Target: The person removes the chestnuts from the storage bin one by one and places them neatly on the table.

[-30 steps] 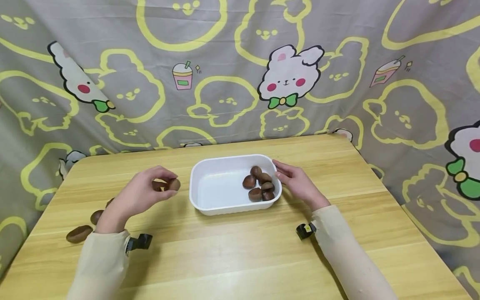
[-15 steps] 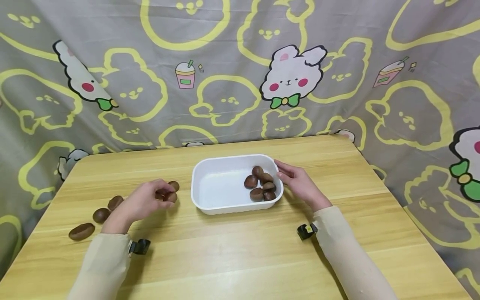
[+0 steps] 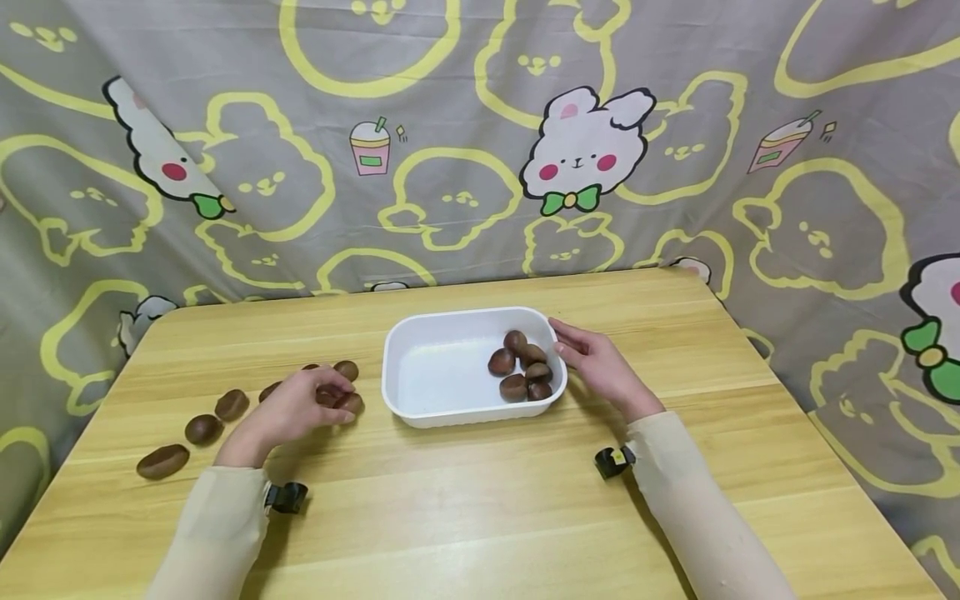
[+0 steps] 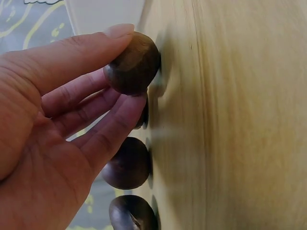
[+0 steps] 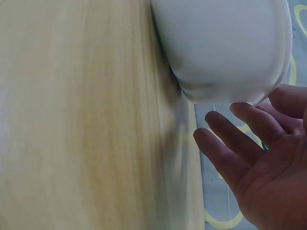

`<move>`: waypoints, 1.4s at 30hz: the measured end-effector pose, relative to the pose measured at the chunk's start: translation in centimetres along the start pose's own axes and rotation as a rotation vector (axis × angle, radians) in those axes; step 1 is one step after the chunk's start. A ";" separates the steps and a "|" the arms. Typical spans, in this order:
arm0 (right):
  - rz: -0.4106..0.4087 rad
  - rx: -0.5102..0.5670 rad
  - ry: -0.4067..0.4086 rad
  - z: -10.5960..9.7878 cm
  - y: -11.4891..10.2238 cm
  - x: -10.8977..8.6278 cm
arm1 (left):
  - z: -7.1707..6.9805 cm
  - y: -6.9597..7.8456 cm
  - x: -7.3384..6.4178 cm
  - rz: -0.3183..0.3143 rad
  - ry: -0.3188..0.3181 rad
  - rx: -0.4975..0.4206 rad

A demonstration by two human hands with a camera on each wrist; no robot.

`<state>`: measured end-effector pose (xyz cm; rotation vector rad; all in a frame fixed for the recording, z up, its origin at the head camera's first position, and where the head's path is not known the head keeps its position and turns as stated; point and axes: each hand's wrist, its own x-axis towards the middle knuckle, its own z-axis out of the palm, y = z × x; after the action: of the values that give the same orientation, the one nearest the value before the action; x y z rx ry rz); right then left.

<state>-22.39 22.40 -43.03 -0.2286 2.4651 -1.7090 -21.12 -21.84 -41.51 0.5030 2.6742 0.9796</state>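
Note:
My left hand pinches a brown chestnut between thumb and fingertips, low over the table left of the white plastic tray. Just beyond it lies another chestnut. More chestnuts are partly hidden behind this hand, and one dark chestnut shows below the fingers in the left wrist view. With fairly straight fingers, my right hand touches the tray's right end at the rim and outer wall. Several chestnuts lie together in the right part of the tray.
A loose row of chestnuts runs along the left side of the wooden table. Behind the table hangs a grey curtain with cartoon prints. Each wrist carries a small black camera.
My left hand has come lower and toward me, and a chestnut now lies uncovered beyond it. More of the chestnut row shows. The right hand stays at the tray's end.

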 end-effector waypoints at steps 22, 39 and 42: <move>0.002 0.009 0.006 0.0 0.0 -0.1 | -0.2 -0.7 -0.5 -0.006 -0.002 -0.032; 0.005 0.015 0.007 0.0 0.0 -0.1 | -0.7 -0.5 -1.1 -0.021 0.011 -0.056; 0.004 0.015 0.008 0.1 0.1 -0.2 | -0.9 -0.6 -1.3 -0.023 0.002 -0.075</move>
<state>-22.23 22.42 -43.18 -0.2158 2.4551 -1.7297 -20.38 -23.34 -41.13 0.4544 2.6276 1.0696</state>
